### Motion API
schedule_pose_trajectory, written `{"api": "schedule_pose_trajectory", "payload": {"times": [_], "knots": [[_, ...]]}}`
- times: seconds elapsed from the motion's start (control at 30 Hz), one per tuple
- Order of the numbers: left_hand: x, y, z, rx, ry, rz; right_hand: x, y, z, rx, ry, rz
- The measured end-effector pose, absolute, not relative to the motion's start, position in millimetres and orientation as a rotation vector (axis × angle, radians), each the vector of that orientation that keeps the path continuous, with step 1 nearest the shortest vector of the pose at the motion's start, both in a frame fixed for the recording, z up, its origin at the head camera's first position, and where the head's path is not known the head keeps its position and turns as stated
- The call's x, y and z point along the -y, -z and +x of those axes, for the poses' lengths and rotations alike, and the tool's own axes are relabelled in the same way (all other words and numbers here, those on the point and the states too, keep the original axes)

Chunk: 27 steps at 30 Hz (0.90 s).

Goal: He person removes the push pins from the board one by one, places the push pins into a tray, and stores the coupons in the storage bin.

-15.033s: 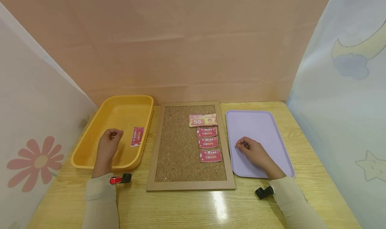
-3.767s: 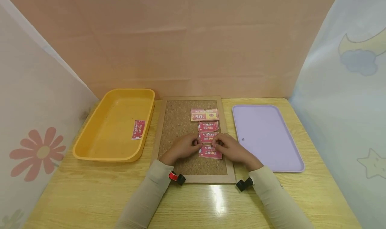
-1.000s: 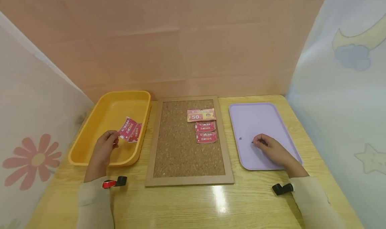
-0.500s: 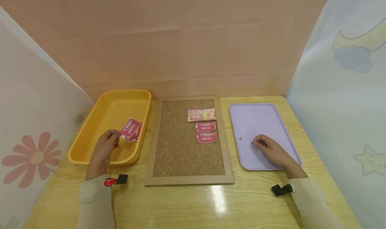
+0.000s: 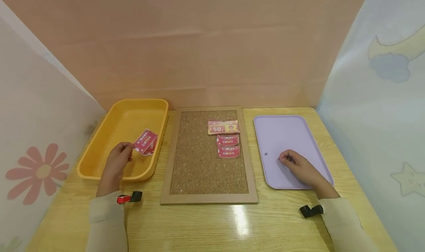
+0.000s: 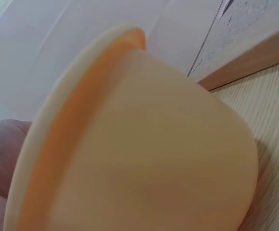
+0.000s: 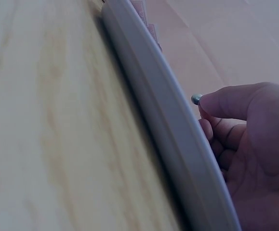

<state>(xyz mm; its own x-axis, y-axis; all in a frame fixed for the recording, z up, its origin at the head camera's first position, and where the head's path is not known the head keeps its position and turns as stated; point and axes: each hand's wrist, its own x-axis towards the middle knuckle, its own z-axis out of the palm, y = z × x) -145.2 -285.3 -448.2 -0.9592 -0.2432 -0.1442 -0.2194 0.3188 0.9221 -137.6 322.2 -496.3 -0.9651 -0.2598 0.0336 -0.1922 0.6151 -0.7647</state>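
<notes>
In the head view, my left hand [image 5: 119, 158] is over the yellow tub [image 5: 124, 113] and pinches a pink coupon [image 5: 146, 140] by its lower left corner. A second pink coupon [image 5: 152, 148] lies in the tub, partly covered by the held one. My right hand [image 5: 300, 167] is above the purple tray [image 5: 282, 128]. Its thumb and forefinger pinch a pushpin [image 7: 196, 99] with a shiny round head, clearest in the right wrist view. Another small pin [image 5: 266, 154] lies in the tray near its left edge. The tub's wall [image 6: 153, 144] hides most of the left hand in the left wrist view.
Between tub and tray lies a wood-framed corkboard [image 5: 202, 171]. On its right side are a larger pink-and-yellow coupon [image 5: 223, 127] and, below it, two small pink coupons, the upper [image 5: 227, 140] and the lower [image 5: 228, 152]. Fabric walls [image 5: 206, 52] enclose the wooden table [image 5: 186, 226].
The lowest small coupon has left the corkboard since 3.8 s ago and is now in the left hand. Both hands moved apart from the board to tub and tray. Over the last second they barely moved.
</notes>
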Motion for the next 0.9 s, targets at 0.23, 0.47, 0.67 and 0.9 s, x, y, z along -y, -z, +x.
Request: {"api": "schedule_pose_trajectory", "payload": {"times": [0.23,0.47,0.67,0.9], "knots": [[284.0,448.6,-146.1,2.531,1.755,0.454,-322.5,498.8,-136.8,-2.740,1.301,-0.390],[285.0,449.9,-145.5,2.529,1.747,0.448,-322.5,500.3,-136.4,-2.737,1.296,-0.394],[284.2,450.2,-144.8,2.516,1.744,0.462,-321.4,498.2,-135.7,-2.731,1.301,-0.398],[283.6,450.9,-144.3,2.521,1.718,0.458,-320.8,497.4,-136.4,-2.726,1.308,-0.408]]}}
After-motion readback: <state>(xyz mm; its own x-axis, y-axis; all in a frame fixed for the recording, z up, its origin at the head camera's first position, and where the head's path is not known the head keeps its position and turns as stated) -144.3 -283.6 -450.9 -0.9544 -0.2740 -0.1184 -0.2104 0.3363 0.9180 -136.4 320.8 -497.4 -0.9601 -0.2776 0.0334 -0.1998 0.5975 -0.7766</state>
